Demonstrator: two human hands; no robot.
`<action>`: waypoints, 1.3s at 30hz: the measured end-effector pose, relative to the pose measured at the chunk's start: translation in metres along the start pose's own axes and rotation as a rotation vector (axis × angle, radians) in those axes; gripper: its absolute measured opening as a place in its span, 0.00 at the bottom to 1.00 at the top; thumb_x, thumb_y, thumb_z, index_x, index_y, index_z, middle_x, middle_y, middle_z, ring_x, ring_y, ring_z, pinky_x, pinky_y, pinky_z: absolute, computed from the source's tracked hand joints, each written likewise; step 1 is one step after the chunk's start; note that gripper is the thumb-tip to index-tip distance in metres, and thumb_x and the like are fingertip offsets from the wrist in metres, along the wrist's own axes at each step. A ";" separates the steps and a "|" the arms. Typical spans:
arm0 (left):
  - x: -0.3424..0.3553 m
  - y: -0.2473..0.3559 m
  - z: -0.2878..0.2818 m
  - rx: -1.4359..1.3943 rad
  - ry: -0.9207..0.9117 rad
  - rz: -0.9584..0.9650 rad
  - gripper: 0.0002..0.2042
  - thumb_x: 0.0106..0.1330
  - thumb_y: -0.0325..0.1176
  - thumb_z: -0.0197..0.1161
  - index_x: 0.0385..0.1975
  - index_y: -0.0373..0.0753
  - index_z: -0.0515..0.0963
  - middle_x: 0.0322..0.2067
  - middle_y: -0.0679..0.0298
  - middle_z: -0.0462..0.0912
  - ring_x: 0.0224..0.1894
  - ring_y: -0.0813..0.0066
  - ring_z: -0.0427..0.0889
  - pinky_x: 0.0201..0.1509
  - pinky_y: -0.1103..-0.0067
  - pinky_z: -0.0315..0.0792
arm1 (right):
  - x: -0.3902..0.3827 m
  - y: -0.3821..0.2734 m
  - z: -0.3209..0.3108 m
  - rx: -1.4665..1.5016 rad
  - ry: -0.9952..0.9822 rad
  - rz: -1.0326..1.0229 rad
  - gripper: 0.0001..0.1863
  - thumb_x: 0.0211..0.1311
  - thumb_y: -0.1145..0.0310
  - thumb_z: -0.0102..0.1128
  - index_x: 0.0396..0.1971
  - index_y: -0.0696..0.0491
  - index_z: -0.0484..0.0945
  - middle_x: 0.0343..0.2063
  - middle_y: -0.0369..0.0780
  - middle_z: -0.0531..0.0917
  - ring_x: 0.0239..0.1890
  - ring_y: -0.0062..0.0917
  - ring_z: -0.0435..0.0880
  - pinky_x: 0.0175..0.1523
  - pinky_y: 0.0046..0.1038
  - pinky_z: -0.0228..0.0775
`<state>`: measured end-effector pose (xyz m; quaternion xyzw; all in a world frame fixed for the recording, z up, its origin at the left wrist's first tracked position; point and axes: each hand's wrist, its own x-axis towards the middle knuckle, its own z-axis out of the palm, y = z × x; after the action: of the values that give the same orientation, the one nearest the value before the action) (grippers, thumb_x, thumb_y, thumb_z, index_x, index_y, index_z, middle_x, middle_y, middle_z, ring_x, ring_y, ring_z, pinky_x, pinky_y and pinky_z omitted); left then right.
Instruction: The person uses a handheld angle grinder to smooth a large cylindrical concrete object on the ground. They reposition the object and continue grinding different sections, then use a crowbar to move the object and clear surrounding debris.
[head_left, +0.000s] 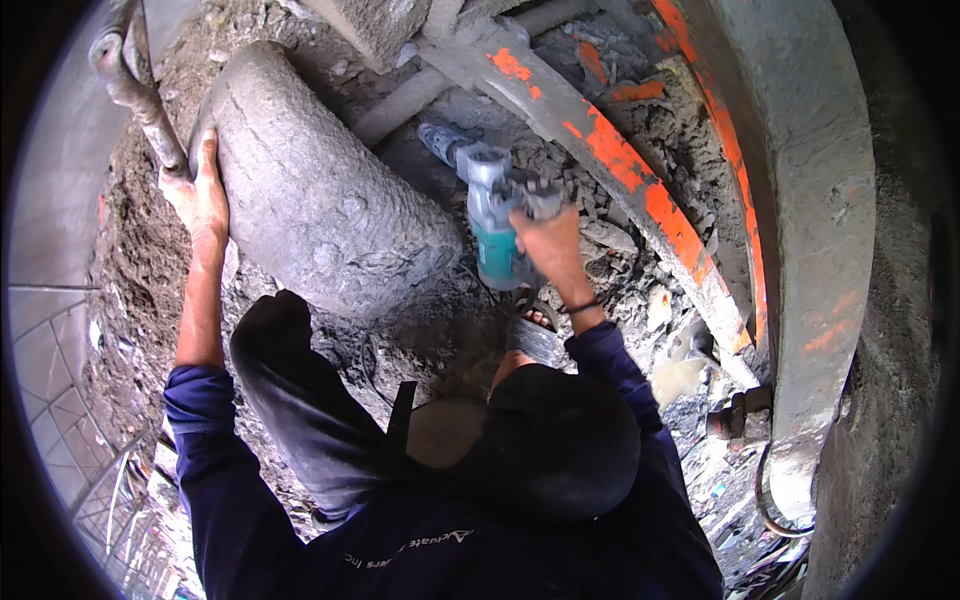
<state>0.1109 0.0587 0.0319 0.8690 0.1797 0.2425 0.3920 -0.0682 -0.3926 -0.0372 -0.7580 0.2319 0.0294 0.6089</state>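
A large, rounded lump of rough grey concrete lies at upper left. My left hand grips its left edge, right beside the lower end of a dirty bent metal bar; some of those fingers are hidden. Near the middle, my right hand is closed on a teal and grey power tool, slightly blurred, whose narrower front end points up and left beside the lump. Broken grey rubble lies around the tool.
Curved concrete-spattered beams with orange paint and a thick upright grey member bound the right side. A grey gridded surface runs along the left rim. My knees and a sandalled foot are below the tool.
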 end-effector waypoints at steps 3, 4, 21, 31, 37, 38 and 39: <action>-0.003 0.008 0.001 0.066 0.064 0.017 0.38 0.59 0.54 0.79 0.53 0.23 0.75 0.48 0.47 0.83 0.51 0.59 0.80 0.62 0.66 0.72 | -0.035 0.043 0.011 0.127 0.042 0.012 0.06 0.60 0.73 0.69 0.29 0.61 0.85 0.24 0.37 0.88 0.28 0.18 0.86 0.33 0.26 0.75; -0.005 0.010 0.001 0.030 0.054 0.015 0.39 0.58 0.56 0.79 0.53 0.22 0.75 0.48 0.46 0.83 0.51 0.58 0.80 0.63 0.65 0.72 | -0.041 0.052 0.014 0.143 0.056 0.109 0.07 0.59 0.73 0.69 0.31 0.62 0.86 0.28 0.39 0.90 0.33 0.19 0.89 0.38 0.26 0.78; 0.001 -0.001 0.000 0.158 0.063 -0.008 0.46 0.55 0.62 0.78 0.56 0.22 0.73 0.53 0.41 0.80 0.56 0.51 0.79 0.68 0.62 0.68 | -0.084 -0.058 -0.044 -0.150 -0.108 0.078 0.14 0.56 0.71 0.68 0.41 0.60 0.85 0.34 0.42 0.90 0.37 0.25 0.87 0.47 0.30 0.80; -0.003 -0.003 0.002 0.076 0.030 -0.037 0.49 0.57 0.64 0.77 0.63 0.23 0.69 0.59 0.43 0.76 0.63 0.53 0.75 0.72 0.63 0.63 | -0.076 -0.151 -0.043 -0.221 -0.267 -0.258 0.16 0.58 0.74 0.73 0.47 0.59 0.83 0.38 0.40 0.90 0.42 0.18 0.86 0.51 0.27 0.79; -0.007 0.009 -0.002 0.140 0.049 -0.057 0.53 0.59 0.65 0.73 0.67 0.21 0.64 0.62 0.41 0.74 0.65 0.52 0.73 0.73 0.63 0.62 | -0.025 -0.105 0.012 -0.227 -0.167 -0.296 0.20 0.55 0.70 0.72 0.48 0.60 0.80 0.38 0.55 0.89 0.45 0.48 0.91 0.51 0.40 0.83; -0.008 0.010 -0.003 0.124 -0.016 -0.088 0.57 0.58 0.67 0.72 0.69 0.18 0.60 0.64 0.38 0.71 0.67 0.50 0.72 0.74 0.63 0.62 | -0.020 -0.099 0.013 -0.210 -0.182 -0.263 0.21 0.55 0.70 0.72 0.48 0.60 0.80 0.38 0.55 0.89 0.45 0.49 0.90 0.51 0.41 0.83; -0.008 0.011 -0.004 0.097 -0.043 -0.080 0.61 0.58 0.69 0.71 0.72 0.16 0.55 0.66 0.36 0.69 0.69 0.48 0.71 0.76 0.62 0.61 | -0.018 -0.095 0.015 -0.191 -0.190 -0.213 0.21 0.55 0.71 0.72 0.48 0.60 0.80 0.38 0.55 0.89 0.46 0.50 0.90 0.51 0.42 0.83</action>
<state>0.1037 0.0502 0.0409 0.8841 0.2177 0.1989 0.3625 -0.0437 -0.3589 0.0515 -0.8266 0.0880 0.0581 0.5529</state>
